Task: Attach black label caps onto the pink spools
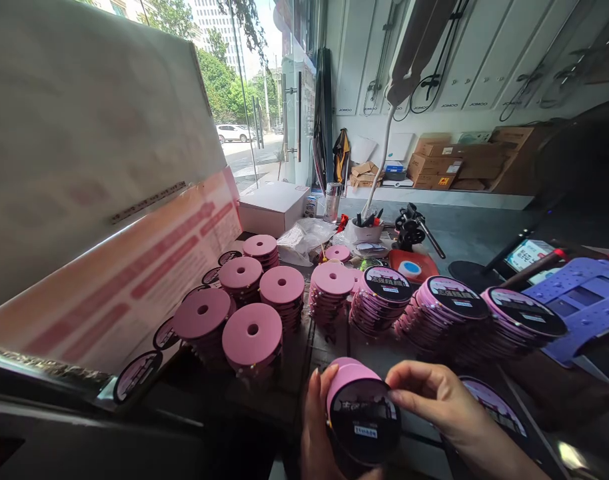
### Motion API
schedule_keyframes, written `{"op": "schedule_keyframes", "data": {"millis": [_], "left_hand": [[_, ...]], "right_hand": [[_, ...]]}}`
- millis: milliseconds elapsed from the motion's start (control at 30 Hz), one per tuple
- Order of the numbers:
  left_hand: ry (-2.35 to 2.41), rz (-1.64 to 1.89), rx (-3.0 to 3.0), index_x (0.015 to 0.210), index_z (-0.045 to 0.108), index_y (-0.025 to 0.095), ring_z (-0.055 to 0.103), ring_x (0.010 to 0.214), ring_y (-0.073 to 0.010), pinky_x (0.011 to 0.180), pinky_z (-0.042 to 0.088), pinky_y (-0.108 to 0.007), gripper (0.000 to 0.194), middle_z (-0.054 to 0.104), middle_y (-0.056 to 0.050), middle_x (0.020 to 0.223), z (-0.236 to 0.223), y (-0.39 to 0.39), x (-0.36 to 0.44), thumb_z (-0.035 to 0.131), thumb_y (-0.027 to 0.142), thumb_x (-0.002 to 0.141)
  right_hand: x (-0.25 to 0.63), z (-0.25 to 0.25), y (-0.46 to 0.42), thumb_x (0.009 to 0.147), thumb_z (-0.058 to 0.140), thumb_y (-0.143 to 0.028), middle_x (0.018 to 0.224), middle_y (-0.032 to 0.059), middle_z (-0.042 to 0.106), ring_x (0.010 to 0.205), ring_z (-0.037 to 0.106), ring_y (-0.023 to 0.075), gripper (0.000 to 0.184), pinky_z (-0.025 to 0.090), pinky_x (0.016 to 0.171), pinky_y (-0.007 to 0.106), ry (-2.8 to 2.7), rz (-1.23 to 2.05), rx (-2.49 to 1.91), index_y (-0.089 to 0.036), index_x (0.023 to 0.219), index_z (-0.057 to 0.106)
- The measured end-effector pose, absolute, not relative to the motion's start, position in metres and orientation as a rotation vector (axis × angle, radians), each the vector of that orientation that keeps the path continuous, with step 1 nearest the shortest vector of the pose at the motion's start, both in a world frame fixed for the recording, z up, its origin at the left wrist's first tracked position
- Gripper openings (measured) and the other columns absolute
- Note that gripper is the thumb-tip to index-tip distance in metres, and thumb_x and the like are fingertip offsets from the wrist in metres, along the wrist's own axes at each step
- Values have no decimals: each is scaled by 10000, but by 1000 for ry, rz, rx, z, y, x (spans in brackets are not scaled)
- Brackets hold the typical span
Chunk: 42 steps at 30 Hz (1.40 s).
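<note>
My left hand (317,423) is wrapped round a pink foam spool (352,377), tilted toward me low in the middle. A round black label (367,420) with pale lettering and a small white sticker covers its near face. My right hand (442,400) pinches the label's upper right edge between thumb and finger. Beyond my hands stand stacks of pink spools (252,333) with a hole in the middle. Farther right, other stacks are topped with black labels (457,297). Another black-labelled disc (499,407) lies partly behind my right forearm.
A large pale board (94,133) leans along the left, with round labels (137,377) beneath it. Behind the stacks are a white box (274,203), a pen pot (367,230), a red tray (414,263) and a black clamp-like stand (412,227). A purple rack (579,300) stands right.
</note>
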<state>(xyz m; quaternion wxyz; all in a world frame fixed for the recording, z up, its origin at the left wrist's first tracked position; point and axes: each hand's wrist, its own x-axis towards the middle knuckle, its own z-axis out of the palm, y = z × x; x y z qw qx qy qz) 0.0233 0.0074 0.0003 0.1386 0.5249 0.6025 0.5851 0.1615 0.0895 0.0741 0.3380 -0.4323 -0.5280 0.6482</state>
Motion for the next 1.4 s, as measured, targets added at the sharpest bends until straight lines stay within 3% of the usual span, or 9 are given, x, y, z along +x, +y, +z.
{"op": "schedule_keyframes", "data": {"millis": [367, 700, 967, 1200, 1333, 1400], "left_hand": [[1771, 1725, 1468, 1379, 91, 264, 551, 1099, -285, 875, 481, -500, 929, 541, -124, 1219, 4, 9, 27, 574, 115, 601], [1598, 1780, 1379, 1373, 140, 244, 526, 1129, -284, 934, 437, -479, 857, 524, -126, 1246, -8, 9, 24, 584, 331, 645], [1700, 1782, 1499, 1388, 138, 233, 533, 1131, -292, 906, 484, -430, 942, 530, -137, 1260, -19, 9, 20, 684, 355, 631], [1824, 1730, 1566, 1357, 241, 308, 505, 1177, -233, 1017, 393, -453, 584, 581, -50, 1230, -47, 13, 17, 485, 230, 831], [1818, 1749, 1600, 1317, 330, 288, 523, 1158, -194, 973, 442, -388, 432, 602, -51, 1192, -46, 17, 14, 319, 195, 896], [1759, 1814, 1641, 1294, 356, 278, 549, 1122, -188, 921, 473, -356, 397, 610, -63, 1166, -38, 19, 11, 334, 240, 900]], "right_hand": [[163, 70, 87, 535, 783, -330, 551, -6, 661, 543, 574, 133, 168, 452, 556, 225, -1353, 1636, -1125, -199, 584, 689], [163, 73, 88, 537, 767, -347, 562, -3, 654, 566, 570, 143, 165, 450, 565, 216, -1422, 1560, -1164, -203, 575, 697], [164, 69, 90, 562, 763, -310, 586, 1, 673, 579, 593, 151, 121, 471, 570, 216, -1442, 1579, -1165, -214, 602, 701], [167, 60, 91, 602, 734, -329, 598, 13, 678, 571, 594, 156, 136, 461, 557, 229, -1481, 1553, -1161, -200, 633, 704], [166, 61, 91, 619, 726, -328, 604, 8, 678, 578, 588, 149, 127, 457, 567, 220, -1486, 1557, -1155, -206, 644, 706], [167, 61, 90, 628, 721, -334, 606, 7, 677, 583, 586, 148, 128, 456, 574, 220, -1495, 1555, -1152, -208, 650, 707]]}}
